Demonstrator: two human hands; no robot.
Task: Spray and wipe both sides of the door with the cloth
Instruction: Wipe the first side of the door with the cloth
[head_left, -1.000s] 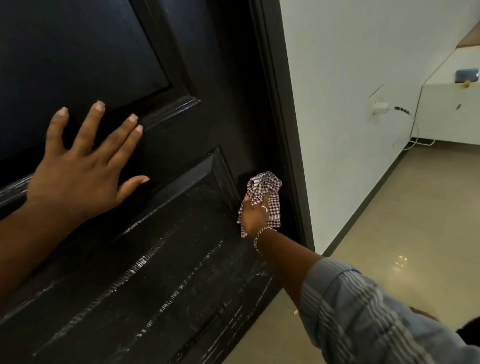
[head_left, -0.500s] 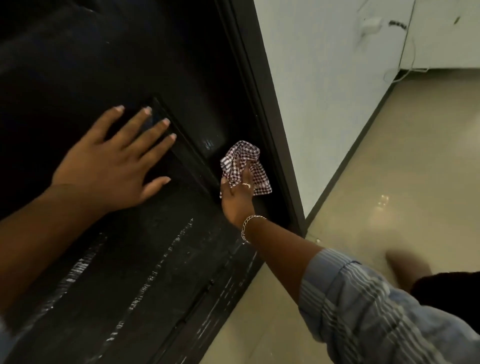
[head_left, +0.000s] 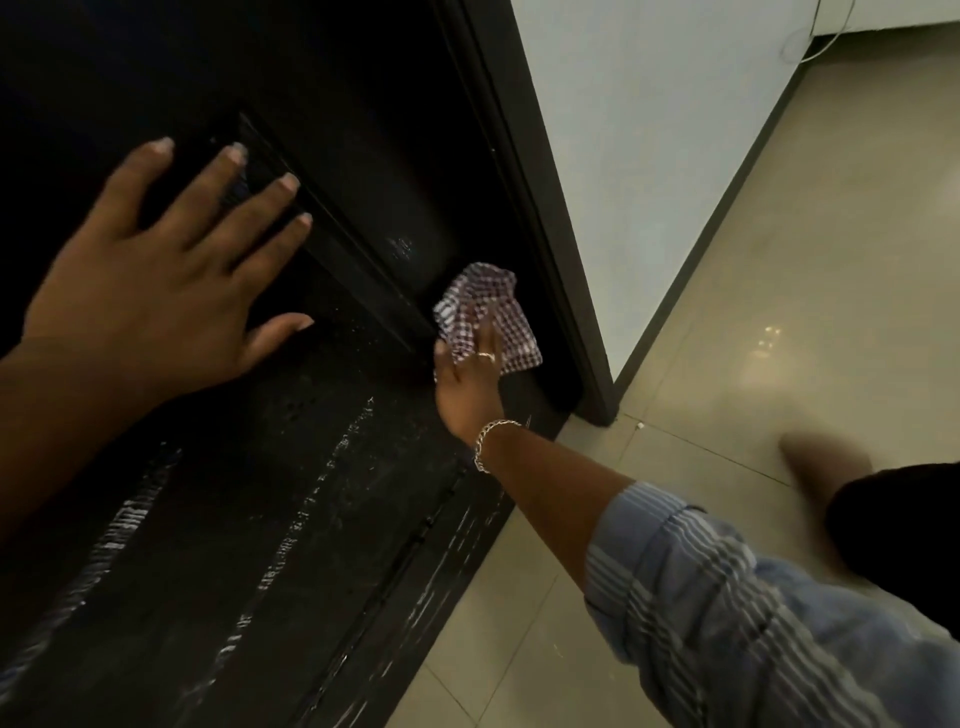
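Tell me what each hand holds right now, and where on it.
The right hand presses the checked cloth against the door, fingers over the cloth's lower middle. The left hand holds nothing; it rests flat on the door.

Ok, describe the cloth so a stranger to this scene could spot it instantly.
Start at the big black door filling the left of the view and follow it right, toward its frame. There the right hand presses a small crumpled cloth against the wood. Its red-and-white check is the only pattern on the dark door.
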